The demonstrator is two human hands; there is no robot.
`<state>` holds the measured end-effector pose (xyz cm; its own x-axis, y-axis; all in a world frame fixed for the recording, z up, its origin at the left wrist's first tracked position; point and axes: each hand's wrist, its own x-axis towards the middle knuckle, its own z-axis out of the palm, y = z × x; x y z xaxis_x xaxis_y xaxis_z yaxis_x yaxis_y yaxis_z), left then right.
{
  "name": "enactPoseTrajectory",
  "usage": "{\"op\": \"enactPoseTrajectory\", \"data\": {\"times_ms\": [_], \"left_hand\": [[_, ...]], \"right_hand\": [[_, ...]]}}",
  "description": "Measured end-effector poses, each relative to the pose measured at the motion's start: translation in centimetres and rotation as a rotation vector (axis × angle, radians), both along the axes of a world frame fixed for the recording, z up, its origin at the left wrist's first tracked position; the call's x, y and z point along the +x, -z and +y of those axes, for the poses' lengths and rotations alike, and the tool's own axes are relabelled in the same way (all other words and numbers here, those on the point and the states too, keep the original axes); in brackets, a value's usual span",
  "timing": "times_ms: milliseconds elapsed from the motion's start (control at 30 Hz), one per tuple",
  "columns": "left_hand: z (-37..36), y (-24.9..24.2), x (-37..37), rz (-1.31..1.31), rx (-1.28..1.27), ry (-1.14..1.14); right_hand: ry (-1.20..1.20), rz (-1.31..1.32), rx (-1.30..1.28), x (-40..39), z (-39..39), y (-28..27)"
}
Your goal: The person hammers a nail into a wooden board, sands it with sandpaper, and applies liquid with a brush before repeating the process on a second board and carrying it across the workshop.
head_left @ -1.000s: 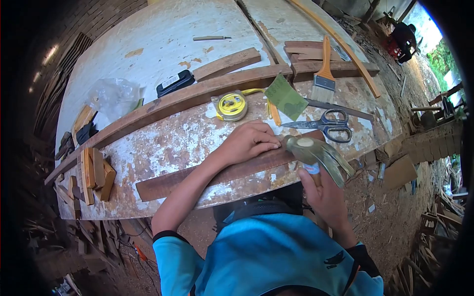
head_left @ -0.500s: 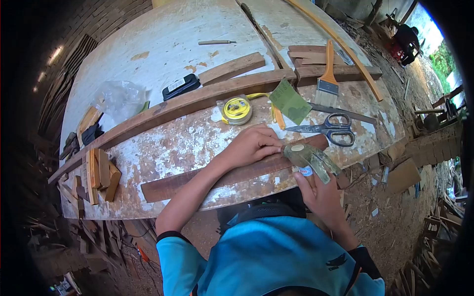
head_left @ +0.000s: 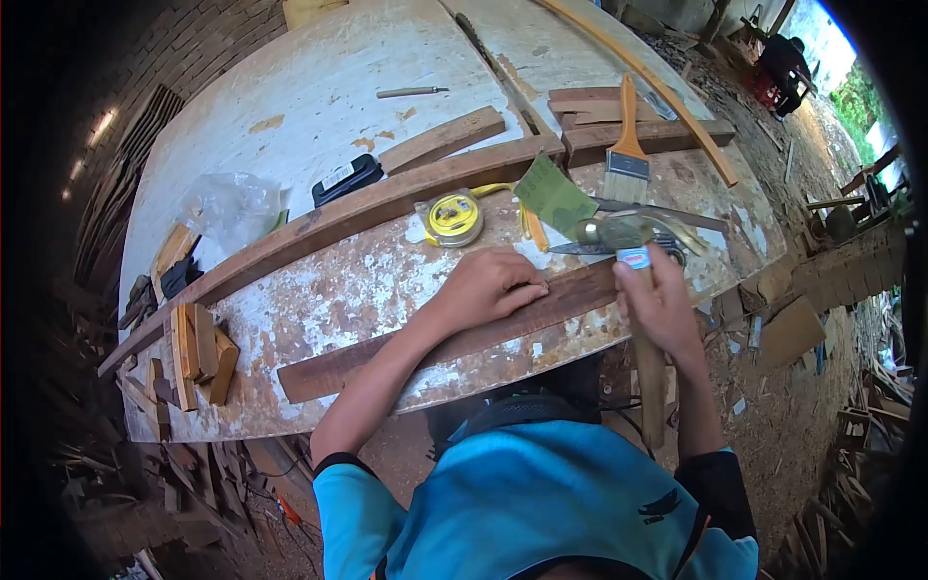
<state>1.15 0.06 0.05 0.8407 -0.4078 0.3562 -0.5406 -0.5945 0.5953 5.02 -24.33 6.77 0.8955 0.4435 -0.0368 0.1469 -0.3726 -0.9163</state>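
Observation:
My right hand (head_left: 661,302) is wrapped round the wooden handle of a claw hammer (head_left: 648,382), just below its head. The hammer's metal head is raised over the right end of a dark brown wooden strip (head_left: 570,295), and its handle hangs past the table edge. My left hand (head_left: 493,288) rests on the strip, thumb and fingers pinched together; anything between them is too small to make out. Scissors (head_left: 570,248) lie behind the hammer head, partly hidden by it. A yellow tape measure (head_left: 453,219) sits beyond my left hand, beside a green sandpaper sheet (head_left: 553,195).
A long wooden beam (head_left: 333,214) crosses the worn table (head_left: 319,290). A wide paintbrush (head_left: 627,145) lies at the back right. Small wood blocks (head_left: 201,343), a plastic bag (head_left: 232,208) and a black case (head_left: 347,181) are to the left. A person (head_left: 781,72) is far off, top right.
My right hand has lifted the hammer up and away from my left fingers, and its handle has come into view. My left hand stays on the strip.

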Motion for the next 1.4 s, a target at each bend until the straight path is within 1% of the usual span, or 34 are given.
{"op": "enactPoseTrajectory", "data": {"times_ms": [67,167,200,233,300,333,400,433,533,567,600,667,700,800,900,1000,1100,1200,1300,1400], "left_hand": [[-0.2,0.1,0.0,0.071,-0.053,-0.067],[-0.3,-0.1,-0.2,0.240,-0.151,-0.139],[-0.4,-0.3,-0.2,0.303,-0.187,-0.154],[-0.7,-0.5,-0.5,0.215,-0.151,-0.180],[-1.4,-0.6,-1.2,0.032,-0.087,-0.222],[-1.5,-0.5,-1.3,-0.005,-0.120,-0.209],[-1.4,-0.4,-1.5,-0.076,-0.188,-0.192],[-1.3,-0.4,-1.6,-0.072,-0.184,-0.188],[-1.3,-0.7,-1.7,-0.017,-0.438,-0.266],[-0.9,-0.7,-1.6,0.158,-0.468,-0.231],[-0.6,-0.6,-1.3,0.204,-0.435,-0.192],[-0.2,-0.1,-0.9,0.296,-0.372,-0.114],[-0.2,0.0,-0.9,0.293,-0.341,-0.119],[-0.2,0.2,-0.9,0.288,-0.272,-0.132],[-0.4,-0.1,-0.9,0.267,-0.276,-0.141],[-0.6,0.1,-0.8,0.240,-0.330,-0.140],[-0.6,0.3,-0.8,0.230,-0.355,-0.136],[-0.6,0.5,-0.8,0.199,-0.343,-0.117],[-0.4,0.4,-0.8,0.206,-0.319,-0.099],[-0.1,0.5,-0.9,0.242,-0.306,-0.087]], "right_hand": [[-0.077,-0.183,0.008,1.4,0.3,2.9],[-0.137,-0.396,-0.046,2.2,0.8,4.9],[-0.153,-0.432,-0.069,2.2,0.8,5.1],[-0.169,-0.468,-0.091,2.2,1.1,5.1],[-0.201,-0.421,-0.148,1.9,1.2,4.0],[-0.208,-0.378,-0.176,1.8,1.3,3.4],[-0.195,-0.200,-0.223,1.6,1.3,2.7],[-0.197,-0.207,-0.194,1.7,1.2,3.0],[-0.207,-0.267,-0.119,2.4,1.0,4.3],[-0.210,-0.311,-0.112,2.5,1.0,4.6],[-0.213,-0.354,-0.106,2.6,1.0,4.8],[-0.222,-0.315,-0.122,2.6,1.0,4.6],[-0.226,-0.294,-0.131,2.6,0.9,4.5],[-0.152,-0.071,-0.156,2.2,1.2,3.9],[-0.148,-0.095,-0.177,2.0,1.1,3.7],[-0.208,-0.113,-0.340,1.6,-0.5,2.5],[-0.075,0.067,-0.219,-0.2,-1.1,2.0],[-0.172,-0.227,-0.391,-0.3,-1.6,3.3],[-0.161,-0.287,-0.448,-0.6,-1.5,3.2],[-0.192,-0.072,-0.256,-0.5,-1.7,2.4]]}}
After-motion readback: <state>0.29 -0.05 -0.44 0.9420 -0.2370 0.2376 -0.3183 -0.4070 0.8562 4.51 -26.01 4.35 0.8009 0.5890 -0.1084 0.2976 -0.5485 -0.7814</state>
